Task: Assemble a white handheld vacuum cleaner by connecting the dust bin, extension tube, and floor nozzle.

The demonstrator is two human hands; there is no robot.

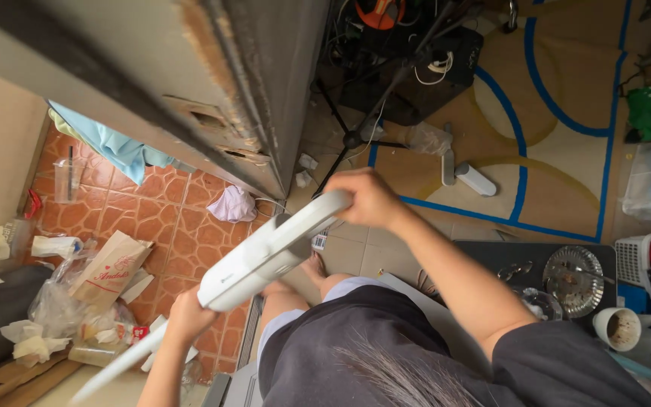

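Note:
I hold a long white stick-shaped appliance point(258, 260), like a cordless vacuum, slanted from upper right to lower left. My right hand point(371, 200) grips its handle at the upper end. My left hand point(186, 315) is closed around it lower down, where the thick body narrows into a thin white tube point(114, 368) that runs toward the bottom left. Below the appliance are my knees and dark shirt point(356, 339). The tube's tip is out of sharp view.
A worn grey door edge point(265, 90) hangs overhead. On the terracotta tiles at the left lie a paper bag point(107, 267), plastic bags and a cup point(65, 179). A tripod point(352, 139) and cables stand ahead. A black table point(491, 256) with glass dishes and a mug point(618, 328) sits right.

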